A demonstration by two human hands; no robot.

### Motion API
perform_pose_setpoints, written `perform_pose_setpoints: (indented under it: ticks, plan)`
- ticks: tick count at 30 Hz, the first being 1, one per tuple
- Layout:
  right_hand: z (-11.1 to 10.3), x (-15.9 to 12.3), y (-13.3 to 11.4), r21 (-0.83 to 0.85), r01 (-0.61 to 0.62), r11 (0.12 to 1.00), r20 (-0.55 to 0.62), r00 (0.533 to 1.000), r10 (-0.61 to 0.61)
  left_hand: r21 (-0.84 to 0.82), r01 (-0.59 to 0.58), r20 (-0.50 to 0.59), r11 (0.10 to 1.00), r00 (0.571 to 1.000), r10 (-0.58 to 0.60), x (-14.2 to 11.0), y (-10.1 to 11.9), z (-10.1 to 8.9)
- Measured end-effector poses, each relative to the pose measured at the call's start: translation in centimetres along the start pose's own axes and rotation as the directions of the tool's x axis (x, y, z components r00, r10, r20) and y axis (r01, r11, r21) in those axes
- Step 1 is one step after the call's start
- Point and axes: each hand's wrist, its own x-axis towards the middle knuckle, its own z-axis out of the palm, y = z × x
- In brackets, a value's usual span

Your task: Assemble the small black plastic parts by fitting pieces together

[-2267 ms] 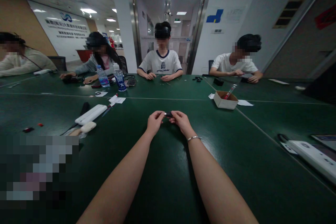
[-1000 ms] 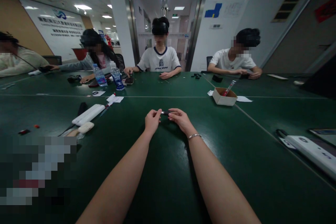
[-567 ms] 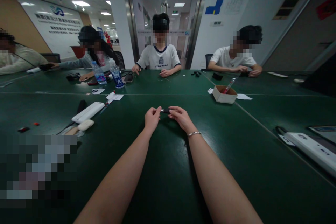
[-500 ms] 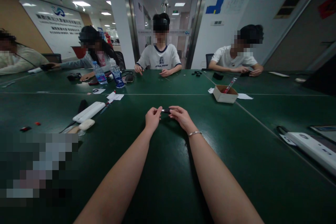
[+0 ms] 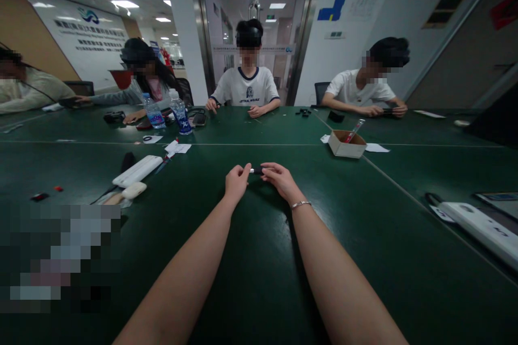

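Observation:
My left hand [image 5: 237, 182] and my right hand [image 5: 278, 179] meet over the dark green table [image 5: 259, 259], both arms stretched forward. Between their fingertips they pinch a small dark object with a light end [image 5: 256, 171]; it is too small to name. My right wrist wears a thin silver bracelet [image 5: 300, 205]. Both hands have their fingers curled in a pinch on the object, just above the table top.
A small cardboard box [image 5: 346, 144] with a red pen stands to the right. A white power strip [image 5: 137, 170] and a dark pen lie left, another white strip [image 5: 481, 226] far right. Two water bottles [image 5: 181, 114] stand further back. Several people sit at the far side.
My hands keep the same pinch on the small object; the view has tilted slightly, so the hands sit a little higher. The person opposite has moved a hand about.

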Motion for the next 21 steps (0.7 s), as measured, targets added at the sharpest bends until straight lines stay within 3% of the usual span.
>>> perform_pose_setpoints:
  ticks: [10,21]
  plan:
    - [-0.1,-0.07,-0.08,-0.013,0.007,1.0,0.023,1.0,-0.007,0.01,-0.007,0.049,1.0,0.999,0.006,0.16,-0.58,-0.01]
    - [0.09,-0.33,-0.34,0.005,0.001,1.0,0.02,1.0,-0.001,-0.002,-0.007,0.023,1.0,1.0,0.008,0.09,-0.37,0.0]
